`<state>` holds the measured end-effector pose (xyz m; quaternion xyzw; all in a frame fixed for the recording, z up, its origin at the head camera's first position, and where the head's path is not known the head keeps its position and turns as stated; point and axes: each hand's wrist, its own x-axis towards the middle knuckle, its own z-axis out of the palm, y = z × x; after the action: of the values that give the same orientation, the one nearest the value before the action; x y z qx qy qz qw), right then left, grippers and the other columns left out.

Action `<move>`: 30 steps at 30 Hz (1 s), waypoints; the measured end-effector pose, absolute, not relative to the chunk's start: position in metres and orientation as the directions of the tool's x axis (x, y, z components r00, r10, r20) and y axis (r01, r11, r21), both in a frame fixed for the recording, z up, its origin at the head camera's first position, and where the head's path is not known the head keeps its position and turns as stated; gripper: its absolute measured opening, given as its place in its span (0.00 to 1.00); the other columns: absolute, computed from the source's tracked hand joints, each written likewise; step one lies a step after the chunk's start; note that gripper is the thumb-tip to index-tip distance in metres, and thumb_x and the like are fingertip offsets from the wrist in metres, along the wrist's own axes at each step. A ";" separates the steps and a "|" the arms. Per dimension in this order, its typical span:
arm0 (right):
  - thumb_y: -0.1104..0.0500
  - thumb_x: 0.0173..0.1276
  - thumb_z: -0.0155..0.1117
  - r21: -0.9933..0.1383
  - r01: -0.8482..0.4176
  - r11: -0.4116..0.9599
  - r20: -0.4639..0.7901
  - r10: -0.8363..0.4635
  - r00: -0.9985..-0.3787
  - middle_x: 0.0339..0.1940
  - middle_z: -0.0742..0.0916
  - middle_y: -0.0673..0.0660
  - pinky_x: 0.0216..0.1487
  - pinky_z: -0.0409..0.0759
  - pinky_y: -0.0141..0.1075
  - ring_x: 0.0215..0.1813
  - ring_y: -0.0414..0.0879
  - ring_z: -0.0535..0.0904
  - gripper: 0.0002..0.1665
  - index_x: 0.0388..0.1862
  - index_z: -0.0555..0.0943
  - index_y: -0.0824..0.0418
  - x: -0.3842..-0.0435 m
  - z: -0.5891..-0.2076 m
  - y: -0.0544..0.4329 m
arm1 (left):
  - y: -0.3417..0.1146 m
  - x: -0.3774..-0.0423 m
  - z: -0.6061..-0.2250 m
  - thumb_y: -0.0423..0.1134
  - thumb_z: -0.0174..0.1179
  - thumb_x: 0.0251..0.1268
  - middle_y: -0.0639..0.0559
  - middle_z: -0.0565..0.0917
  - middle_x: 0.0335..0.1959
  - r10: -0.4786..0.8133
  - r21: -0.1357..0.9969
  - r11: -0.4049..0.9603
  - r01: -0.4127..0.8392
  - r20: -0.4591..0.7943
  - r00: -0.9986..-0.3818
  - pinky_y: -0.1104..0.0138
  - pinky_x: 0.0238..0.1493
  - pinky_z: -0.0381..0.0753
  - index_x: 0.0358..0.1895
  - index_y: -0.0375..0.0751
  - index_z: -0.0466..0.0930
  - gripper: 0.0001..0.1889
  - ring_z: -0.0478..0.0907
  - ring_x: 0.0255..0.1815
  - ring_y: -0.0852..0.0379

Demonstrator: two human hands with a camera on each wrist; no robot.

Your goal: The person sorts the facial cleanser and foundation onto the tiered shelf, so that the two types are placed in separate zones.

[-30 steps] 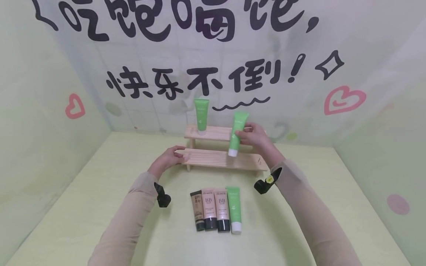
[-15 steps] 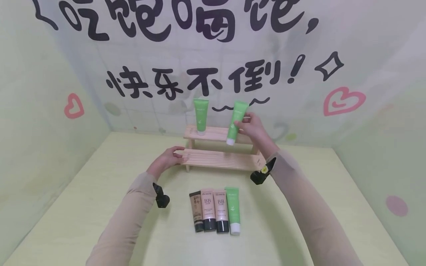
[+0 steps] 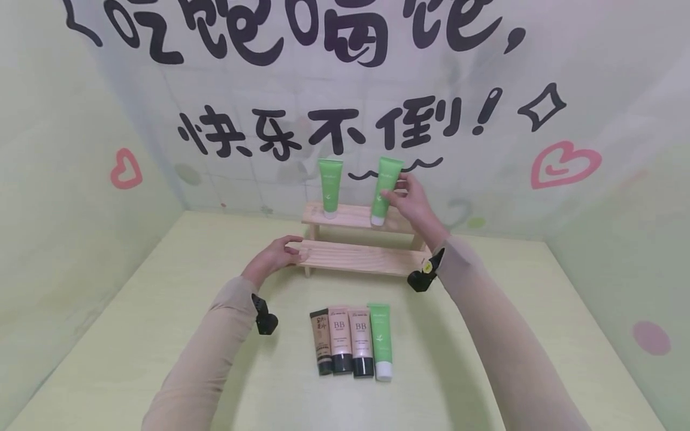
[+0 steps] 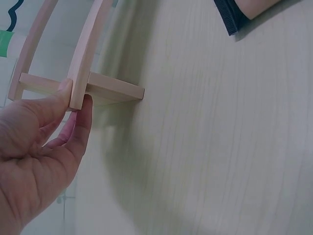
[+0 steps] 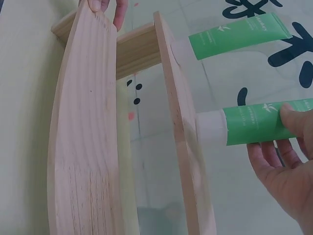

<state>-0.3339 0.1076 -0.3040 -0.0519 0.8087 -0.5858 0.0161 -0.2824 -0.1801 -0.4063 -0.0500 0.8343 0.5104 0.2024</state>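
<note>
My right hand (image 3: 411,197) grips a green tube (image 3: 386,191), its white cap pointing down right at the upper shelf of a two-step wooden stand (image 3: 366,258). In the right wrist view, thumb and fingers wrap the tube's green body (image 5: 264,122), and the cap meets the upper board. A second green tube (image 3: 330,187) stands upright on its cap toward the left of that shelf. With thumb and fingertips, my left hand (image 4: 46,132) pinches the left end of the lower board (image 4: 83,63).
On the table (image 3: 259,383) in front of the stand lie a brown tube (image 3: 321,342), two pink BB tubes (image 3: 340,339) and another green tube (image 3: 381,341), side by side. Behind the stand rises a wall (image 3: 259,78) with black lettering.
My right hand has lifted the green tube up and back, from in front of the stand to the upper shelf, and made it more upright. My left hand stays at the lower board's end.
</note>
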 end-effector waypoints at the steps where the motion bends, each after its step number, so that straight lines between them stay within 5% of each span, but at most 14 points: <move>1: 0.61 0.64 0.59 -0.946 -0.080 0.313 0.050 -0.103 -0.993 0.59 0.71 0.64 0.59 0.75 0.42 0.60 0.56 0.71 0.33 0.65 0.58 0.63 -0.335 -0.305 0.109 | -0.180 -0.283 -0.406 0.35 0.54 0.64 0.32 0.66 0.62 0.123 0.830 0.474 -0.292 -0.391 -0.912 0.57 0.60 0.72 0.69 0.40 0.54 0.31 0.71 0.58 0.42; 30: 0.62 0.65 0.56 -0.919 -0.238 0.314 0.170 -0.228 -0.959 0.61 0.70 0.65 0.65 0.69 0.45 0.62 0.59 0.69 0.32 0.65 0.57 0.62 -0.336 -0.322 0.118 | -0.179 -0.282 -0.405 0.33 0.53 0.65 0.30 0.63 0.62 0.153 0.854 0.423 -0.303 -0.397 -0.905 0.57 0.61 0.71 0.69 0.38 0.51 0.32 0.69 0.59 0.42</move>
<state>-0.3363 0.1185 -0.3222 -0.1437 0.8104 -0.5679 -0.0041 -0.2816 -0.1793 -0.4052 -0.0460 0.8161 0.5351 0.2132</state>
